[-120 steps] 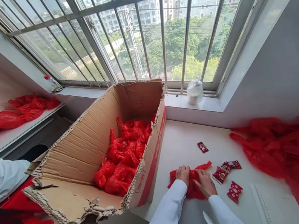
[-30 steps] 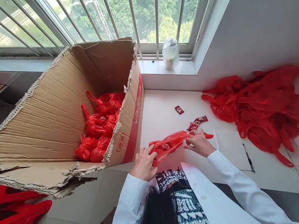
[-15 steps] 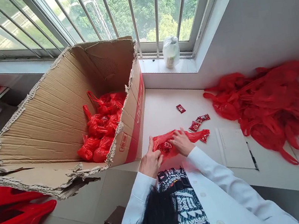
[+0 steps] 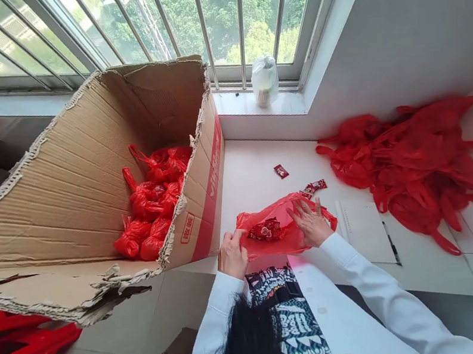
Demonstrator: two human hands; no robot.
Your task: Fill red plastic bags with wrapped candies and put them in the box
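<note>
A thin red plastic bag (image 4: 291, 240) lies spread on the white table before me, several small dark-red packets (image 4: 268, 230) inside it. My left hand (image 4: 232, 255) is closed on the bag's left end, thumb and fingers pinching the film. Over the right part of the bag, my right hand (image 4: 311, 223) rests palm down with fingers spread. Just past the bag lie a few more packets (image 4: 318, 185), partly hidden behind its edge. One single packet (image 4: 281, 171) sits farther back on the table.
A large torn cardboard box (image 4: 71, 192) on my left holds several tied red bags (image 4: 147, 201). A heap of red bags (image 4: 420, 164) covers the table's right end, beside a notebook (image 4: 366, 232) and pen (image 4: 391, 243). On the sill stands a whitish plastic bag (image 4: 265, 81).
The red bag has been opened out wider, showing the packets inside. My right hand has moved right, its fingers now spread. The view has shifted slightly.
</note>
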